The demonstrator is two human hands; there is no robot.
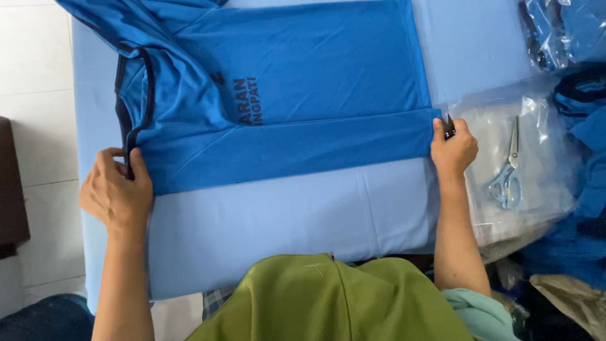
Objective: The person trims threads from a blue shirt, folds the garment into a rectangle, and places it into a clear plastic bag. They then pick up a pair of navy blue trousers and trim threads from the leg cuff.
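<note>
A blue T-shirt (297, 95) with dark trim and dark lettering lies flat on a light blue covered table (284, 215), its near long side folded over. My left hand (117, 189) pinches the fold at the collar end on the left. My right hand (453, 150) grips the fold's hem end on the right, with a small dark object between its fingers.
Scissors (508, 167) with pale blue handles rest on a stack of clear plastic bags (536, 189) right of the table. Bagged blue garments (562, 31) lie at top right, more blue cloth (581, 208) at the right edge. White tiled floor (35, 82) on the left.
</note>
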